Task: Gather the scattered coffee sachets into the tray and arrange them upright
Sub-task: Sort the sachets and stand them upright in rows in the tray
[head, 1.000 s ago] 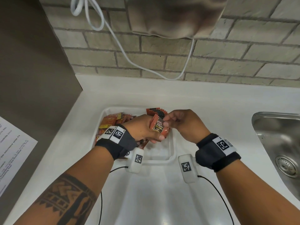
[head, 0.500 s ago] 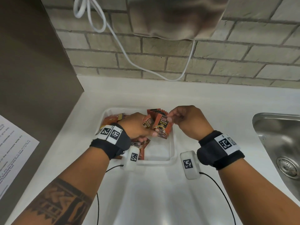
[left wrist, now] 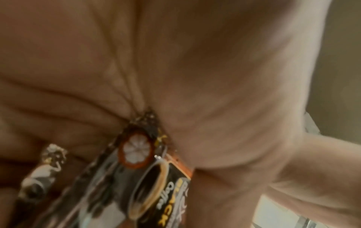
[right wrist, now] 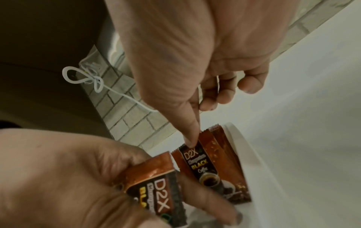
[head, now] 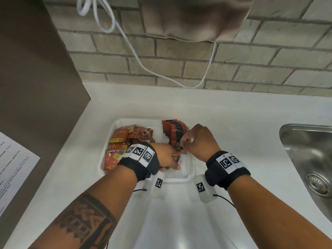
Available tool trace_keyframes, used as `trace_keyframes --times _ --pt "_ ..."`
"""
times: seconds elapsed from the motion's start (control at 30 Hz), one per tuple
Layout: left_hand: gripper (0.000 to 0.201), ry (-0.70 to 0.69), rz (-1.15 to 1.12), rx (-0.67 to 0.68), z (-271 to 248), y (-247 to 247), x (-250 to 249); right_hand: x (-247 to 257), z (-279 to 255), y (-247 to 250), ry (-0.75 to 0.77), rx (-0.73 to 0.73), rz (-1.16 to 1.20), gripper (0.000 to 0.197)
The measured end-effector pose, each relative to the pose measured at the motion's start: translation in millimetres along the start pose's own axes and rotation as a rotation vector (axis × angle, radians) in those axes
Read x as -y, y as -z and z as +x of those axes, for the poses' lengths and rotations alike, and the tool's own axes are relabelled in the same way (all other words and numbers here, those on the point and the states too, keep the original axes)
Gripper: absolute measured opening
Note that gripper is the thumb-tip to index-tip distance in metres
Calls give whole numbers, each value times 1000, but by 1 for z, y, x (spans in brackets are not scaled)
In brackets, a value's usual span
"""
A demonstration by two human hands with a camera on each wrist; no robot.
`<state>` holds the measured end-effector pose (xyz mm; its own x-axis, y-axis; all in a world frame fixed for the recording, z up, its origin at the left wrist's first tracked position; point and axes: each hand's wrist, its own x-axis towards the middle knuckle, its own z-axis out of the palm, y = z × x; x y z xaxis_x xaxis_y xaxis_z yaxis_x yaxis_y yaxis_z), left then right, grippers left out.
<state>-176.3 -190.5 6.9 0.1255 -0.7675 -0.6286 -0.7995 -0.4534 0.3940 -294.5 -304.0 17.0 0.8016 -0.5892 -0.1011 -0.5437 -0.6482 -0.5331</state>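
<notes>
A white tabletop (head: pixel 233 123) beneath a brick wall carries a shallow white tray (head: pixel 190 169). Going left to right: the tray's left part holds a loose heap of red and orange sachets (head: pixel 124 141), lying flat and jumbled, apparently yet to be sorted. Next comes the left hand (head: pixel 167 157), reaching into the tray from the near side with its wrist low; its grip is curled around a small bunch of coffee sachets (right wrist: pixel 156 182), likely kept as a ready supply to hand across. To its right, a row of dark sachets (head: pixel 175 130) stands on edge along the tray's right part, each leaning on the next so the row stays upright. The right hand (head: pixel 199 141) arches over the row's near end, its fingers bent downward; its forefinger and thumb pinch the top edge of the front sachet (right wrist: pixel 203 165), probably steadying it in line. A steel sink (head: pixel 309 159) lies at far right.
</notes>
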Motion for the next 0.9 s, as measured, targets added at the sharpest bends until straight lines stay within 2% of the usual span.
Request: trace_keyframes --times 0.2,0.33,0.7,0.9 --pt "45 1 38 17 12 -1 -7 -4 6 -8 -36 34 -12 20" --pt "45 34 -1 2 15 1 -6 -6 5 -5 -20 26 -24 8" --pt "41 43 -53 10 6 4 -9 -8 3 -3 -8 27 23 14" --pt "31 52 -162 5 0 6 -4 -8 0 2 27 -45 100 5"
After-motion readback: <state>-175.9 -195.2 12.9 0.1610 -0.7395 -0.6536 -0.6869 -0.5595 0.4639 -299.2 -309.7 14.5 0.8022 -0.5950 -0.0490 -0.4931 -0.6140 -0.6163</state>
